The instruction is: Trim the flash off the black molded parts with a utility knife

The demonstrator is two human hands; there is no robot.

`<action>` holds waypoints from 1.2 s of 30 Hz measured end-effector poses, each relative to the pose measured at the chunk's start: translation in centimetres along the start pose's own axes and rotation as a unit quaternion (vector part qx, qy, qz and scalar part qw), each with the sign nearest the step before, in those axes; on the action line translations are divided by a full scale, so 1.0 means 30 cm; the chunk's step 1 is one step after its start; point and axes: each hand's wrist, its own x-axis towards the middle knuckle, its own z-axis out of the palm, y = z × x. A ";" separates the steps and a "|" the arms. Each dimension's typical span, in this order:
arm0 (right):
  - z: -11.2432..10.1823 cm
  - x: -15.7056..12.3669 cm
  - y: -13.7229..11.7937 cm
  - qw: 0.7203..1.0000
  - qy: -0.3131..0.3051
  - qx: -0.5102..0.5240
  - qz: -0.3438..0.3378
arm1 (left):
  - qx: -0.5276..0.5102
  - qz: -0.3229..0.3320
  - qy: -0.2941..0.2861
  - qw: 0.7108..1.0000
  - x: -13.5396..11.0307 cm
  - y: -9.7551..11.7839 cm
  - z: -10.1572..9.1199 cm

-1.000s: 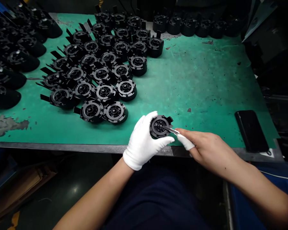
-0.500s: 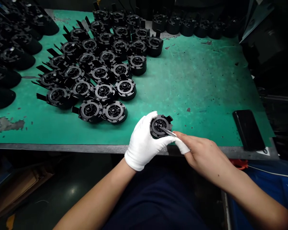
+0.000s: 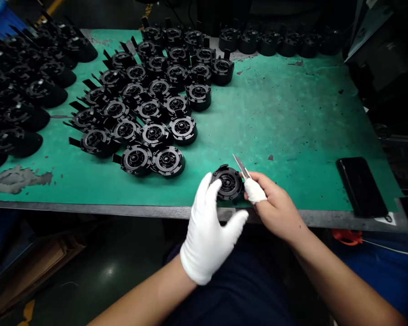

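Round black plastic housing [image 3: 228, 184]: likely light, rigid; grip outer rim.
White-gloved left hand [image 3: 209, 235] spread at its rim; right hand [image 3: 275, 208] pinches thin pointed metal tool [image 3: 241, 166].

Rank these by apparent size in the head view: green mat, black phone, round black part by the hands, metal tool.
1. green mat
2. black phone
3. round black part
4. metal tool, partly hidden in the right hand
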 end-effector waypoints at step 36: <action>-0.092 -0.139 0.048 0.989 -0.035 -0.136 -0.051 | -0.047 0.053 -0.022 0.997 0.137 -0.092 0.005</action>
